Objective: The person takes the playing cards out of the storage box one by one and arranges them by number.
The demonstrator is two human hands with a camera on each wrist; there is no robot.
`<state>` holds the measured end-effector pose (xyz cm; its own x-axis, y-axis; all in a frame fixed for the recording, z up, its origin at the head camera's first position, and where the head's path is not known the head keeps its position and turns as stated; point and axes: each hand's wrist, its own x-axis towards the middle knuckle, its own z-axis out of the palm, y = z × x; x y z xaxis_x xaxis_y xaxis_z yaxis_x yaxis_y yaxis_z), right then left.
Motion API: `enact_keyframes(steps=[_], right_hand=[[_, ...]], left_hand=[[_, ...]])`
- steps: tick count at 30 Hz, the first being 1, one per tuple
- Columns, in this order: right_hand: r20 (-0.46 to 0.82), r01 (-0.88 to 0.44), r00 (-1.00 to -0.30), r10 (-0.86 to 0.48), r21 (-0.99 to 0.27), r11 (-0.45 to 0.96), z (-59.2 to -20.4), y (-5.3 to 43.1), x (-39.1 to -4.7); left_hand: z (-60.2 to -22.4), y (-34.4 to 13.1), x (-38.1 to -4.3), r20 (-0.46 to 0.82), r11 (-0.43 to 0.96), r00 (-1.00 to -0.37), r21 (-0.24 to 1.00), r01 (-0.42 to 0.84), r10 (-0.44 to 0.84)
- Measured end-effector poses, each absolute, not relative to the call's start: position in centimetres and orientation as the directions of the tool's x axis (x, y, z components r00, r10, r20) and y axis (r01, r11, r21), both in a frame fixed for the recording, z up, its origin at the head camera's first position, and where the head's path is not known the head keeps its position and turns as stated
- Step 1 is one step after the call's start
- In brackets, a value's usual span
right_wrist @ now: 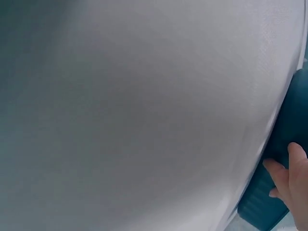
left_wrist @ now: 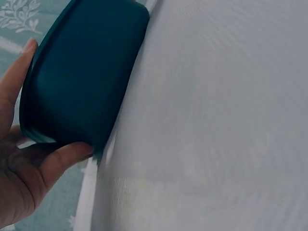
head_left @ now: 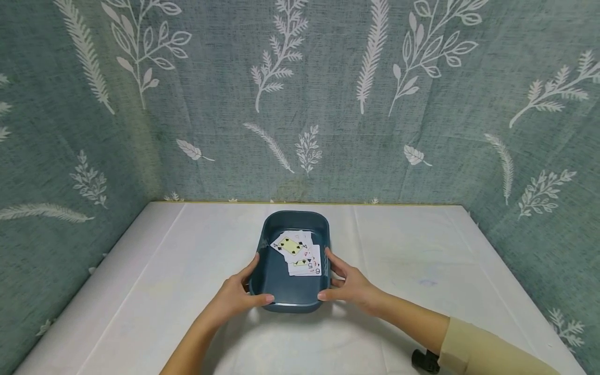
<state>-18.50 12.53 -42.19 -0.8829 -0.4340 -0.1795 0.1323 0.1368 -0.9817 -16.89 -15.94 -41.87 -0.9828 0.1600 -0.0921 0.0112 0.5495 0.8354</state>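
Note:
A dark teal plastic tub (head_left: 281, 289) with rounded corners sits near the middle of the white table. Inside it lies a loose, fanned pile of playing cards (head_left: 292, 246), face up, a four of spades on top. My left hand (head_left: 233, 298) grips the tub's near left corner, thumb on the front rim and fingers along the side. At the near right corner my right hand (head_left: 353, 286) holds it the same way. The left wrist view shows the tub's outer wall (left_wrist: 91, 67) between thumb and fingers. Fingertips of the right hand (right_wrist: 294, 180) press the wall in the right wrist view.
White cloth covers the table (head_left: 178, 291), with fold lines running front to back. A green-grey leaf-patterned curtain (head_left: 225, 104) stands behind and at both sides. Beside the right sleeve (head_left: 487, 349) a small black object (head_left: 424, 360) shows.

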Motion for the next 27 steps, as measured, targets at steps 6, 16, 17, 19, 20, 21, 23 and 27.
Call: enact_keyframes(steps=[6,16,17,19,20,21,23,27], right_hand=[[-0.178,0.126,-0.881,-0.439,-0.981,0.146,-42.1,13.3,-18.5],[-0.180,0.127,-0.878,-0.444,-0.981,0.147,-42.0,14.6,-18.2],[-0.181,0.127,-0.878,-0.443,-0.981,0.148,-42.0,14.7,-18.1],[-0.182,0.128,-0.877,-0.444,-0.980,0.151,-42.0,14.9,-18.0],[-0.182,0.128,-0.876,-0.446,-0.980,0.150,-41.9,15.0,-18.0],[-0.180,0.127,-0.876,-0.448,-0.981,0.146,-41.9,15.1,-17.9],[-0.176,0.131,-0.872,-0.457,-0.983,0.128,-41.9,15.3,-17.9],[-0.172,0.141,-0.864,-0.473,-0.985,0.101,-41.9,15.6,-17.8]], left_hand=[[-42.1,-15.5,-16.8,-0.075,0.512,-0.980,0.858,0.031,0.184],[-42.4,-14.6,-16.9,-0.062,0.484,-0.978,0.874,0.042,0.197],[-42.5,-14.5,-16.9,-0.062,0.482,-0.979,0.875,0.041,0.196],[-42.6,-14.3,-16.9,-0.061,0.485,-0.979,0.874,0.042,0.193],[-42.6,-14.2,-16.8,-0.061,0.482,-0.980,0.875,0.040,0.192],[-42.6,-14.1,-16.8,-0.061,0.480,-0.980,0.876,0.038,0.190],[-42.7,-14.0,-16.7,-0.057,0.473,-0.981,0.880,0.040,0.187],[-42.9,-13.8,-16.5,-0.035,0.437,-0.980,0.898,0.056,0.198]])
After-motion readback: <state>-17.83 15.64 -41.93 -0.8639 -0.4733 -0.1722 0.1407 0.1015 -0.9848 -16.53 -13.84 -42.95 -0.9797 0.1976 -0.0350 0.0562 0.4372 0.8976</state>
